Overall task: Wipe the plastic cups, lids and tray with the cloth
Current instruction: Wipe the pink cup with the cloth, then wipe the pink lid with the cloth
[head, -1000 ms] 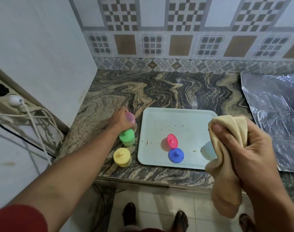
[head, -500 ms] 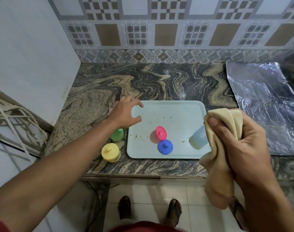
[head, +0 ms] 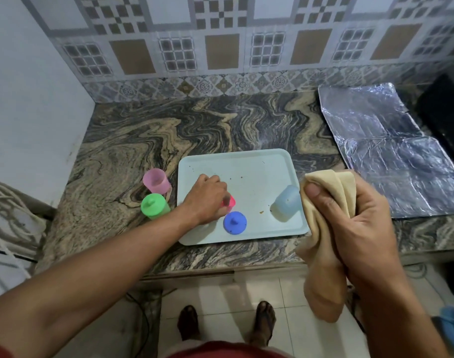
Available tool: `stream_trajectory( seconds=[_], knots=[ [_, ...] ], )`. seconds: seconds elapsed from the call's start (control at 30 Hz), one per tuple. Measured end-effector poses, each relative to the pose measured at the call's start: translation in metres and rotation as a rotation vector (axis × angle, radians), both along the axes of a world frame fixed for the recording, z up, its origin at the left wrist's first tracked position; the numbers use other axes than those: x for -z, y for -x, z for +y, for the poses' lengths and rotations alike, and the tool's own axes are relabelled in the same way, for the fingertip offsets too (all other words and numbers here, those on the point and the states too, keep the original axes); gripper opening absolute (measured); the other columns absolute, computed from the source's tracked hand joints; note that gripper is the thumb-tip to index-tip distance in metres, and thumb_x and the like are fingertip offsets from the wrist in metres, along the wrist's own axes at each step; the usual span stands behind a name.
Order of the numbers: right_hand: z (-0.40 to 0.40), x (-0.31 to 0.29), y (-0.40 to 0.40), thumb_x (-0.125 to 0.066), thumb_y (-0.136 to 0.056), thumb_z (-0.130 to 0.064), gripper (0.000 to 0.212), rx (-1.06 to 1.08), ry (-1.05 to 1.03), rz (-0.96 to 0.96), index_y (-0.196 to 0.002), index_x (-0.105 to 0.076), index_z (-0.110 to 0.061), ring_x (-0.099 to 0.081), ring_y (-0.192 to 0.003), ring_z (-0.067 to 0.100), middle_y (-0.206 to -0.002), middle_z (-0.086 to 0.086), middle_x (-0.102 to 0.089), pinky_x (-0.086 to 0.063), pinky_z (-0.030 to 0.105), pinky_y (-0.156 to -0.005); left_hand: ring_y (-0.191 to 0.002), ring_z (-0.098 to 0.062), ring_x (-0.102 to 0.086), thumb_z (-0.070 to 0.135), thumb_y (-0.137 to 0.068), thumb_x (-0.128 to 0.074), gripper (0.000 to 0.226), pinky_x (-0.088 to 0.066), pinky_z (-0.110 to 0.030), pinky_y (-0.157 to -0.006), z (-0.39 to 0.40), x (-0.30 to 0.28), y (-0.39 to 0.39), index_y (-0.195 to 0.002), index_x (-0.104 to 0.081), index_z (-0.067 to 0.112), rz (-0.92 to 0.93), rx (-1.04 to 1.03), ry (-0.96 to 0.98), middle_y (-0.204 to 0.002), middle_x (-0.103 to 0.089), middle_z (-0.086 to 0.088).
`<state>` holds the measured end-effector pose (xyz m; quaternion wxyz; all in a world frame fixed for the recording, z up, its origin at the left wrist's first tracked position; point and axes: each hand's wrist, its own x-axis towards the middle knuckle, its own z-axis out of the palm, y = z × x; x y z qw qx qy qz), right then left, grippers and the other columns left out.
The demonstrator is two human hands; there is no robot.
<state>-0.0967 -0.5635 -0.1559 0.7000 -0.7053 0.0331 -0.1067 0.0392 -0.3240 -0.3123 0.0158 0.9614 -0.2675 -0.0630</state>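
While the left hand (head: 207, 196) curls its grip over the pink lid (head: 230, 202) on the tray (head: 246, 164), the sound course, I judge, is to pinch the lid by its knob and lift it straight, clear of the blue lid (head: 235, 222) just beside it; then bring it to the cloth (head: 326, 228), which the right hand (head: 355, 223) holds bunched, fingers wrapped tight. Small and light, the lid should wipe easily; the pale tray bears dark crumbs; a blue cup (head: 285, 202) stands on its right side; a pink cup (head: 156, 180) and a lidded green cup (head: 153, 205) stand on the counter (head: 169, 125), left of the tray.
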Motion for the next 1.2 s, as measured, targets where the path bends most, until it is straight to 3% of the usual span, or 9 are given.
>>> stream_trajectory(
  seconds=[0.1,0.2,0.4,0.5,0.6,0.7,1.0,1.1,1.2],
  knots=[
    [-0.004,0.002,0.002,-0.074,-0.088,-0.021,0.019,0.005,-0.004,-0.004,-0.092,-0.070,-0.003,-0.061,-0.069,0.008,-0.075,-0.003,-0.068,-0.052,0.023,-0.063,-0.095,-0.014,-0.069,0.035,-0.086,-0.076,0.009,-0.044,-0.037,-0.094,0.001,-0.012,-0.004,-0.090,-0.081,0.029,0.103,-0.257,0.369,-0.090,-0.077,0.011],
    [-0.005,0.007,0.001,-0.075,-0.088,-0.022,0.019,0.031,-0.036,-0.005,-0.092,-0.069,-0.004,-0.061,-0.071,0.008,-0.077,-0.001,-0.068,-0.052,0.021,-0.065,-0.070,0.003,-0.070,0.018,-0.089,-0.081,0.011,-0.050,-0.021,-0.074,-0.001,-0.040,0.000,-0.079,-0.078,0.023,0.370,-0.508,0.966,-0.073,-0.077,0.016],
    [0.004,0.017,-0.009,-0.068,-0.088,-0.017,0.005,0.123,-0.065,-0.014,-0.090,-0.067,-0.012,-0.057,-0.077,0.014,-0.081,0.000,-0.064,-0.048,0.034,-0.072,-0.076,-0.008,-0.070,0.011,-0.089,-0.068,0.017,-0.044,-0.025,-0.073,-0.008,-0.103,0.040,-0.082,-0.061,0.024,0.902,-0.765,1.756,-0.083,-0.072,0.003],
    [0.017,0.013,-0.013,-0.066,-0.089,-0.014,0.007,0.128,-0.002,-0.096,-0.092,-0.065,-0.008,-0.056,-0.069,0.007,-0.074,-0.001,-0.062,-0.049,0.025,-0.066,-0.077,-0.010,-0.068,0.016,-0.080,-0.069,0.011,-0.044,-0.027,-0.077,-0.015,-0.129,0.067,-0.078,-0.064,0.025,0.995,-0.774,1.971,-0.082,-0.075,0.001],
    [0.032,0.007,-0.014,-0.067,-0.091,-0.011,0.004,0.103,0.096,-0.201,-0.093,-0.063,-0.012,-0.056,-0.065,0.005,-0.077,0.008,-0.062,-0.049,0.022,-0.062,-0.073,-0.010,-0.068,0.019,-0.079,-0.071,0.006,-0.050,-0.026,-0.073,-0.019,-0.145,0.084,-0.080,-0.069,0.024,1.007,-0.797,2.049,-0.081,-0.076,0.000],
    [0.044,0.004,-0.015,-0.069,-0.093,-0.011,0.017,0.117,0.124,-0.278,-0.095,-0.062,-0.026,-0.061,-0.066,0.009,-0.076,-0.005,-0.064,-0.052,0.027,-0.063,-0.068,-0.012,-0.068,0.017,-0.071,-0.080,0.009,-0.055,-0.025,-0.066,-0.021,-0.156,0.095,-0.077,-0.074,0.022,1.007,-0.806,2.124,-0.083,-0.075,-0.001],
    [0.076,-0.002,-0.014,-0.076,-0.093,-0.024,0.016,0.309,0.147,-0.371,-0.094,-0.060,-0.026,-0.061,-0.062,0.010,-0.077,-0.015,-0.063,-0.050,0.027,-0.060,-0.090,-0.015,-0.065,0.023,-0.078,-0.078,0.007,-0.042,-0.036,-0.097,-0.038,-0.161,0.121,-0.079,-0.072,0.026,0.800,-0.584,2.118,-0.096,-0.073,-0.004],
    [0.074,-0.006,-0.015,-0.077,-0.093,-0.019,0.026,0.335,0.145,-0.355,-0.088,-0.056,-0.033,-0.057,-0.059,0.017,-0.073,-0.008,-0.061,-0.050,0.036,-0.057,-0.081,-0.014,-0.051,0.025,-0.087,-0.071,0.005,-0.039,-0.032,-0.082,-0.037,-0.160,0.125,-0.084,-0.066,0.025,0.634,-0.485,1.991,-0.088,-0.062,-0.005],
    [0.070,-0.008,-0.016,-0.080,-0.093,-0.014,0.028,0.331,0.132,-0.342,-0.083,-0.056,-0.023,-0.054,-0.056,0.017,-0.068,-0.005,-0.059,-0.048,0.038,-0.053,-0.071,-0.008,-0.055,0.018,-0.090,-0.064,0.012,-0.045,-0.020,-0.074,-0.036,-0.161,0.128,-0.082,-0.065,0.026,0.528,-0.389,1.919,-0.077,-0.065,0.003]
  ],
)
